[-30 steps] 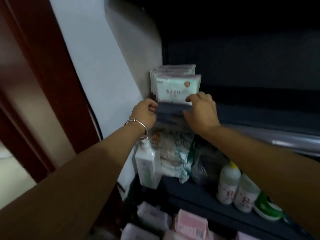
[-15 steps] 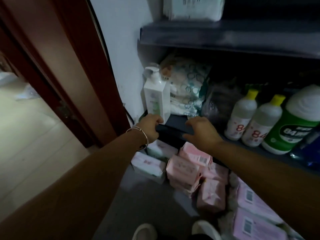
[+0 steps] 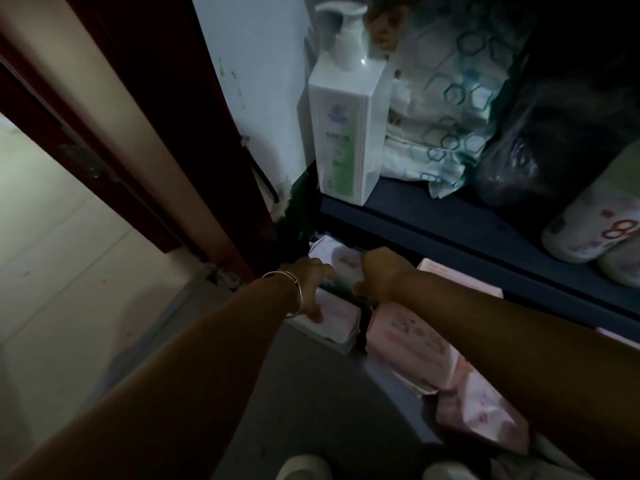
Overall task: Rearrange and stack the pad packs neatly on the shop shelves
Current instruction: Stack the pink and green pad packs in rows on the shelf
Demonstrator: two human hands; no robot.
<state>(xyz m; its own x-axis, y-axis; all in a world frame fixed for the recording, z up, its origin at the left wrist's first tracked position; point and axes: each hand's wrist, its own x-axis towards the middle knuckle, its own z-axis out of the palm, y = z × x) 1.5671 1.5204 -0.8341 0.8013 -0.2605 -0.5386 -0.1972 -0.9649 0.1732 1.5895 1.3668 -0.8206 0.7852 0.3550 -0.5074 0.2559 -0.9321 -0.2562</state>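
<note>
Several pad packs lie on the dark bottom shelf under the shelf board. A pale pink pack sits at the far left, between my two hands. My left hand, a bangle on its wrist, is spread at that pack's left side, its thumb resting on a white pack below. My right hand curls its fingers over the pale pack's right edge; the fingertips are hidden. More pink packs lie loosely to the right, one large, another lower.
On the shelf above stand a white pump bottle, a patterned soft package, a dark plastic bag and a white bottle. A dark red door frame and white wall close off the left side. Pale floor lies at left.
My view and both hands have dropped from the top shelf, past the middle shelf's front edge, down to the bottom shelf. The hands now sit on the pad packs there.
</note>
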